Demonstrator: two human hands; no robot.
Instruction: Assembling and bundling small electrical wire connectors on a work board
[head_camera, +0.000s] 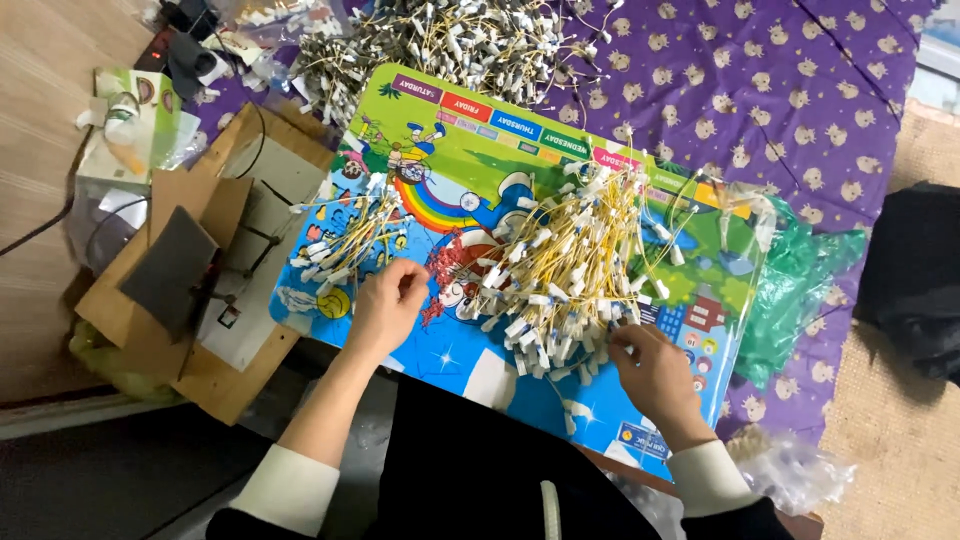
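A colourful cartoon board (480, 370) lies across my lap. On it sit two piles of short yellow wires with white connectors: a small pile (345, 240) at the left and a big loose pile (570, 270) in the middle. My left hand (388, 305) rests beside the small pile with fingers curled; whether it pinches a wire I cannot tell. My right hand (655, 370) is at the big pile's lower right edge, fingertips closed on a few of its wires.
A large heap of similar grey-white wires (470, 45) lies beyond the board on a purple patterned cloth (800, 90). Cardboard sheets with a small wire jig (215, 280) stand at left. A green plastic bag (800, 290) and a dark garment (915, 270) lie at right.
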